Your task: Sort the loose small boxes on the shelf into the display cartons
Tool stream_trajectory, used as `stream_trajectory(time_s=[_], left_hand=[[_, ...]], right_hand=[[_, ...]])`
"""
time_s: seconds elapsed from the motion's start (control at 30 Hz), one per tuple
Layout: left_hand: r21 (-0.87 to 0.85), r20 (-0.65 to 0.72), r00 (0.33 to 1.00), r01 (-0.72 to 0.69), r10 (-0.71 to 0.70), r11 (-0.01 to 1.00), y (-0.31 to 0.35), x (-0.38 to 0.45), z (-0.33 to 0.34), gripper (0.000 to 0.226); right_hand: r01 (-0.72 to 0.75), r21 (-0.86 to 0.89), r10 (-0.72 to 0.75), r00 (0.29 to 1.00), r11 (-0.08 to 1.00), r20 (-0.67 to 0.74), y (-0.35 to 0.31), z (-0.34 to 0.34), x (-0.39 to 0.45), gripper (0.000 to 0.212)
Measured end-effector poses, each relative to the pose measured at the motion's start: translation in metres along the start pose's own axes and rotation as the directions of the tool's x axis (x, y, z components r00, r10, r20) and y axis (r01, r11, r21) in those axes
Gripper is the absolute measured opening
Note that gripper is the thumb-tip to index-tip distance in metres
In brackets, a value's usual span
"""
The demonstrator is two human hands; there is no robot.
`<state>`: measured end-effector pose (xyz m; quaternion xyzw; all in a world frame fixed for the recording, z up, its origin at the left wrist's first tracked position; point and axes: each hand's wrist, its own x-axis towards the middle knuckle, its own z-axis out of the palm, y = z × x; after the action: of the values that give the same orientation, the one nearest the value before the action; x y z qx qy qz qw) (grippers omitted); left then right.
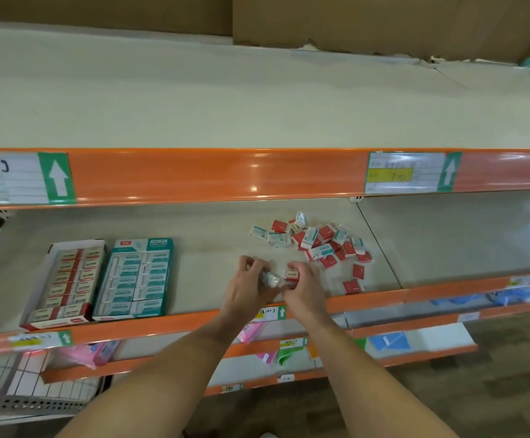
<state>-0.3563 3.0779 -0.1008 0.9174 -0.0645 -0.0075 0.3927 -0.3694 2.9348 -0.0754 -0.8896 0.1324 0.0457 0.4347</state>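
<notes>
A pile of loose small boxes (320, 241), red ones and teal-and-white ones, lies on the shelf (213, 248) right of centre. At the left stand two display cartons: a red carton (64, 282) and a teal carton (135, 276), both holding rows of small boxes. My left hand (251, 286) is closed on a white-and-teal small box (271, 279) just in front of the pile. My right hand (304, 286) is beside it, pinching a red small box (292, 275). The two hands nearly touch.
The orange shelf lip (178, 324) runs along the front edge with price labels. An upper shelf edge (225, 175) overhangs the work area. Lower shelves carry pink, green and blue packets (390, 341). Bare shelf lies between the cartons and the pile.
</notes>
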Motion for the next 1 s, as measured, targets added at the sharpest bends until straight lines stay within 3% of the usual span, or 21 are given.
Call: stream_trajectory(time_s=[0.2, 0.43, 0.6, 0.77, 0.9, 1.0], left_hand=[[-0.178, -0.101, 0.994, 0.026, -0.044, 0.984, 0.001, -0.010, -0.010, 0.026], [-0.166, -0.100, 0.987, 0.109, -0.127, 0.980, -0.003, -0.008, -0.014, 0.033], [-0.204, -0.114, 0.976, 0.162, -0.188, 0.965, -0.006, -0.010, -0.016, 0.040], [-0.140, -0.059, 0.978, 0.192, -0.202, 0.971, -0.011, -0.005, -0.022, 0.054], [-0.091, -0.018, 0.975, 0.220, -0.222, 0.971, -0.012, -0.005, -0.021, 0.052], [-0.008, 0.030, 0.991, 0.129, -0.128, 0.992, -0.009, -0.010, -0.020, 0.045]], right_hand=[[0.058, -0.103, -0.058, 0.998, 0.993, 0.002, 0.001, 0.003, -0.003, 0.058], [0.048, -0.148, -0.052, 0.998, 0.988, -0.021, -0.001, 0.004, -0.005, 0.037], [0.073, -0.144, -0.077, 0.997, 0.987, -0.025, 0.001, 0.004, -0.004, 0.037], [0.075, -0.121, -0.078, 0.997, 0.990, -0.017, 0.003, 0.005, -0.003, 0.049], [0.116, -0.089, -0.113, 0.993, 0.989, 0.039, 0.007, 0.004, -0.004, 0.045], [0.137, -0.093, -0.131, 0.989, 0.986, 0.067, 0.010, 0.002, -0.002, 0.037]])
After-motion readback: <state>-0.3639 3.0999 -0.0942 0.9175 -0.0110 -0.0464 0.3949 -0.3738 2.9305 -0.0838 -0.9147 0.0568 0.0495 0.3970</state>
